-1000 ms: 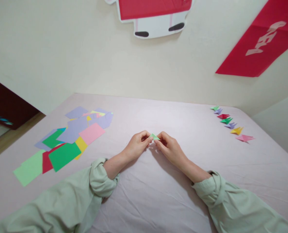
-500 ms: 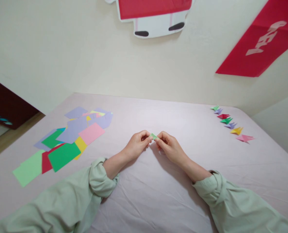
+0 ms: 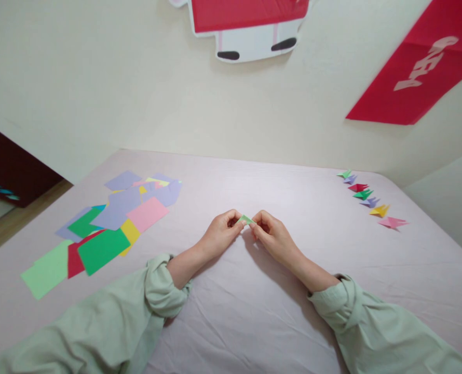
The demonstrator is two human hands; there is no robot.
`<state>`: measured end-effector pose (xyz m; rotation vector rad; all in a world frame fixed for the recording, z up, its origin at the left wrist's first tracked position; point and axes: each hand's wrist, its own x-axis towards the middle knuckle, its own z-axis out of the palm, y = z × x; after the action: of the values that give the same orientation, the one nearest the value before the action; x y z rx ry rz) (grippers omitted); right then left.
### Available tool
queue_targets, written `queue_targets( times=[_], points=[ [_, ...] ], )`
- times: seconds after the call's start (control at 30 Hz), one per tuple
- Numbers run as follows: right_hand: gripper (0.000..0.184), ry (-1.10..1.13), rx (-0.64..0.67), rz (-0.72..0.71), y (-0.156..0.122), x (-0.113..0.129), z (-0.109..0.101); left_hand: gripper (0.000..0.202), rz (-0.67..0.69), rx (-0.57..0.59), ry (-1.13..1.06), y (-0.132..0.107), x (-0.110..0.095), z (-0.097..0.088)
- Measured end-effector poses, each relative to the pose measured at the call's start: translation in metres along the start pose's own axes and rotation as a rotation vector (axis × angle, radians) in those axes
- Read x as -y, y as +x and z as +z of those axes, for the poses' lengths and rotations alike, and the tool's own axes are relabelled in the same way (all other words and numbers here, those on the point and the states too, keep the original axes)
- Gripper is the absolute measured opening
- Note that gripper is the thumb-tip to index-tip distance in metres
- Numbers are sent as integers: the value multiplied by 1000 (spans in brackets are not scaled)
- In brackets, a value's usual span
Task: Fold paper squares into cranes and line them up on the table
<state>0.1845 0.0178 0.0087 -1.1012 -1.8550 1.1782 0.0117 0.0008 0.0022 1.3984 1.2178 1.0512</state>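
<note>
Between my two hands is a small folded piece of light green paper (image 3: pixel 246 219), held a little above the cloth-covered table. My left hand (image 3: pixel 222 231) pinches its left side between thumb and fingers. On the right side, my right hand (image 3: pixel 273 235) pinches it the same way. Only a small triangular part shows; the rest lies behind my thumbs and fingertips.
Loose sheets of coloured paper (image 3: pixel 104 250) lie overlapping on the left of the table (image 3: pixel 231 322). Along the right runs a row of several small folded paper figures, the nearest a pink one (image 3: pixel 391 223). A wall (image 3: pixel 231 114) rises behind the table.
Both hands stay in nearly the same place, still pinching the green paper. A slightly wider part of it shows between the thumbs now.
</note>
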Motion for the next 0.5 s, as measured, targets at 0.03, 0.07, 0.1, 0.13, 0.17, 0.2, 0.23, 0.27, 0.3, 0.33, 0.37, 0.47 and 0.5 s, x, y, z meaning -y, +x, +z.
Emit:
queue_targets(
  times=[0.03, 0.07, 0.1, 0.13, 0.17, 0.2, 0.23, 0.27, 0.3, 0.33, 0.37, 0.47, 0.5],
  points=[
    [16, -9, 1, -1, 0, 0, 0, 20, 20, 4, 26, 0, 1, 0],
    [15, -12, 2, 0, -1, 0, 0, 20, 36, 7, 49, 0, 1, 1],
    [15, -14, 4, 2, -1, 0, 0, 20, 47, 8, 65, 0, 2, 1],
    [14, -15, 7, 4, -1, 1, 0, 20, 53, 8, 73, 0, 2, 1],
    [14, -16, 8, 5, -1, 1, 0, 20, 54, 9, 77, 0, 2, 1],
    [14, -15, 9, 5, -1, 1, 0, 19, 51, 10, 79, -1, 2, 1],
    [14, -15, 9, 3, 0, 1, 1, 18, 47, 11, 80, -1, 1, 1],
    [14, -10, 8, 2, 0, 1, 1, 17, 44, 10, 82, -1, 0, 2],
    [14, -2, 7, 3, 0, 1, 1, 17, 42, 8, 85, -1, -2, 2],
    [14, 9, 6, 7, 1, 2, 1, 17, 38, 4, 88, -2, -3, 2],
    [14, 23, 7, 12, 2, 2, 1, 17, 35, 1, 89, -2, -5, 2],
    [15, 83, 10, 31, 4, 2, 1, 16, 24, -9, 64, -1, -7, 2],
    [15, 102, 11, 36, 5, 2, 1, 16, 20, -12, 50, -1, -6, 2]
  ],
)
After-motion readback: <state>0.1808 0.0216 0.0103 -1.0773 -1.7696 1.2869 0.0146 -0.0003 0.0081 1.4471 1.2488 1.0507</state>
